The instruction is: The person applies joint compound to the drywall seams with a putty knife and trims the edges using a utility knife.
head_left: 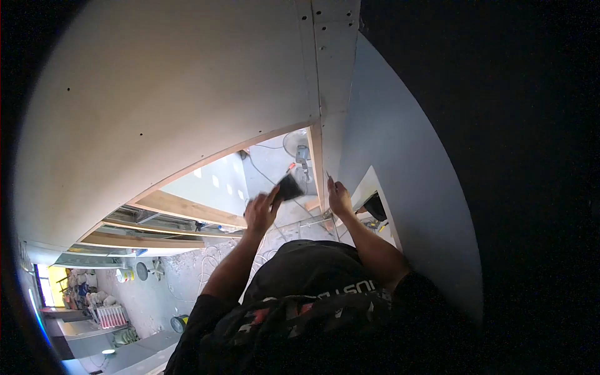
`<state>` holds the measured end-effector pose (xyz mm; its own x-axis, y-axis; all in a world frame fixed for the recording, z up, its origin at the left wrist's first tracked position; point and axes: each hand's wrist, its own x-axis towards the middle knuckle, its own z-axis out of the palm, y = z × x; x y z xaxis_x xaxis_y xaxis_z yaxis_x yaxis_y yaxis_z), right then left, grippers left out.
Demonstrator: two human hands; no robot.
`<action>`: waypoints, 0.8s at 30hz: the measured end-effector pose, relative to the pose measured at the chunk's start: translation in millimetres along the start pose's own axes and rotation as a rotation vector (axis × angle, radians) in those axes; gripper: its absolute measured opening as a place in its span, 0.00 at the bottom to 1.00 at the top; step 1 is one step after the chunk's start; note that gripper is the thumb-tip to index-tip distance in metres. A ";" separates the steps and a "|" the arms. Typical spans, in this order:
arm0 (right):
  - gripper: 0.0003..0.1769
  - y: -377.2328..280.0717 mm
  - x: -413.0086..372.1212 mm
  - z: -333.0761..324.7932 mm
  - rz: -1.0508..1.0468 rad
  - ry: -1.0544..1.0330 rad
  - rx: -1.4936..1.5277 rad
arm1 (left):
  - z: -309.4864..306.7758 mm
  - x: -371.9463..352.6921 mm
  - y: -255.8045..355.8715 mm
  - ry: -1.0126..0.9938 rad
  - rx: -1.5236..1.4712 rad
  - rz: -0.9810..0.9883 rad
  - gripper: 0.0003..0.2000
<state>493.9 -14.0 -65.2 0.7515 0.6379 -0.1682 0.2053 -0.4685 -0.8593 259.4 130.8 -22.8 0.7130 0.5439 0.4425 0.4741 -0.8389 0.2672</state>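
My left hand (261, 212) is closed on a broad, dark, flat-bladed scraper (289, 188), held out in front of my body. Its blade is slightly blurred, and the handle is mostly hidden by my fingers. My right hand (339, 199) is closed on a thin tool (329, 177), seen almost edge-on, so its exact kind cannot be told. This tool's tip is close to the narrow board strip (331, 147) beside the jointed panels; whether it touches cannot be told.
A pale panel (187, 81) with screw holes curves overhead, edged by timber framing (187, 209). A grey-blue wall (400, 144) with a cut opening (382, 212) stands at right. Below, the floor (178, 275) holds cables, a fan (297, 144) and a bucket (125, 275).
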 end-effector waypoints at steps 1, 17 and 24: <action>0.29 -4.6 5.3 0.6 0.003 0.042 0.045 | 0.3 29.0 4.4 0.089 0.006 0.042 0.23; 0.28 -65.0 27.6 -14.5 -0.125 0.219 0.116 | -35.4 193.8 33.5 0.321 0.160 0.264 0.17; 0.18 -81.5 28.0 -16.3 -0.378 0.156 -0.101 | -28.5 193.0 23.4 0.280 0.105 0.267 0.16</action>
<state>508.4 32.0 8.0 0.6959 0.6797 0.2319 0.5395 -0.2817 -0.7934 393.5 215.6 93.3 0.6572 0.2685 0.7043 0.3518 -0.9356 0.0284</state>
